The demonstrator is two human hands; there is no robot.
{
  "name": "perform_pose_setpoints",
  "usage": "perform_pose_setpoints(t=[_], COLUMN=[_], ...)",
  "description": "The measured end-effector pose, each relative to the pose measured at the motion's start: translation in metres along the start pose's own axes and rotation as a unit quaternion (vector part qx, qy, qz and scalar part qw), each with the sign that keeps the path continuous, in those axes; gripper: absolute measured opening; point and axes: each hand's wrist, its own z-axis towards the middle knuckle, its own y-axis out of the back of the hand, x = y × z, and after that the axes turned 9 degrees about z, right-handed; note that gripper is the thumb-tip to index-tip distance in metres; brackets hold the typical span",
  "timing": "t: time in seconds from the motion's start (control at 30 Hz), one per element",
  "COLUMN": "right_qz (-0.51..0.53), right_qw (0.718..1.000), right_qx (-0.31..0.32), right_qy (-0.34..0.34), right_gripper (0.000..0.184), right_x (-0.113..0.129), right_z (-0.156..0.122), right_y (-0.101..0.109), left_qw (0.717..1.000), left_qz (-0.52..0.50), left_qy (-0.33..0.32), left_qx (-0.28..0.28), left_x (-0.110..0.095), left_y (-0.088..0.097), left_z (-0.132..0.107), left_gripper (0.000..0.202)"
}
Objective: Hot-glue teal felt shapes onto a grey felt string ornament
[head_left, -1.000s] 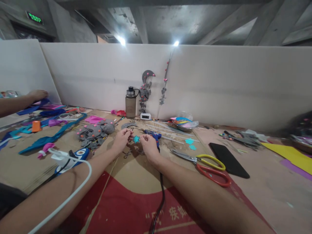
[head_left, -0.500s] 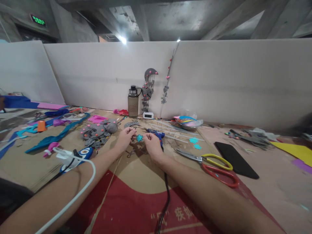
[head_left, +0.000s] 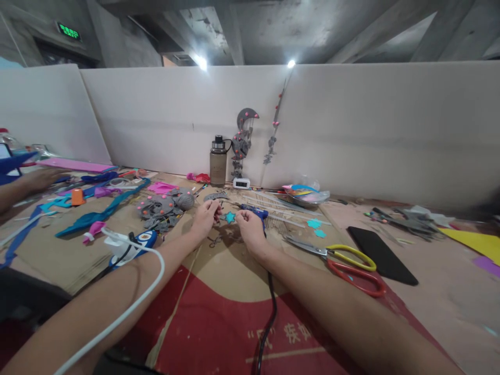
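Between my two hands a small turquoise star (head_left: 229,217) hangs just above the cardboard. My right hand (head_left: 252,230) is closed in a pinch at the star's right edge. To the star's left, my left hand (head_left: 207,219) has its thumb and fingertips pressed together; a thin dark bit, perhaps cord, shows by them, too small to name. Behind my right hand lies a blue glue gun (head_left: 255,211), partly hidden, its black cable (head_left: 272,312) running toward me. Thin dark cord loops (head_left: 215,241) lie under the hands. Two more turquoise stars (head_left: 314,224) rest to the right.
Scissors (head_left: 344,258) and a black phone (head_left: 383,255) lie right. A bottle (head_left: 217,164) and small clock (head_left: 241,183) stand at the back. Left are grey yarn pieces (head_left: 162,205), a blue power strip (head_left: 142,242), and a white cable (head_left: 128,317) over my left arm. Another person's hand (head_left: 47,179) reaches in far left.
The whole view has shifted slightly, with things appearing further right. Another person's hand and forearm now show more at the far left. My hands keep nearly the same pinch around the star.
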Motion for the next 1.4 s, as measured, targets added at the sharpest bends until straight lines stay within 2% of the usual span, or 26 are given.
perform_pose_setpoints(t=[0.13, 0.37, 0.57, 0.83, 1.2, 1.4], right_qz=[-0.002, -0.010, -0.019, -0.013, -0.092, -0.080], right_qw=[1.000, 1.000, 0.999, 0.998, 0.988, 0.990], right_qx=[-0.002, -0.006, 0.004, 0.031, 0.033, 0.029], right_qy=[0.003, 0.027, 0.046, 0.057, 0.121, 0.108], right_gripper=[0.024, 0.025, 0.023, 0.021, 0.020, 0.020], right_x=[-0.001, 0.005, 0.012, 0.013, 0.011, 0.013], right_z=[0.001, 0.001, 0.000, -0.002, -0.003, -0.003], right_y=[0.001, 0.005, 0.005, 0.005, 0.008, 0.009], left_qw=[1.000, 0.994, 0.988, 0.988, 0.991, 0.989], left_qz=[-0.023, 0.003, 0.004, -0.015, 0.014, -0.025], left_qy=[0.005, -0.030, -0.012, -0.003, -0.005, -0.014], left_qx=[0.008, 0.108, 0.153, 0.154, 0.135, 0.147], left_x=[0.001, -0.012, -0.014, -0.021, -0.026, -0.021], left_y=[0.000, 0.002, 0.000, -0.005, -0.007, -0.008], left_z=[0.002, -0.005, -0.007, -0.014, -0.016, -0.013], left_gripper=[0.026, 0.030, 0.026, 0.026, 0.021, 0.019])
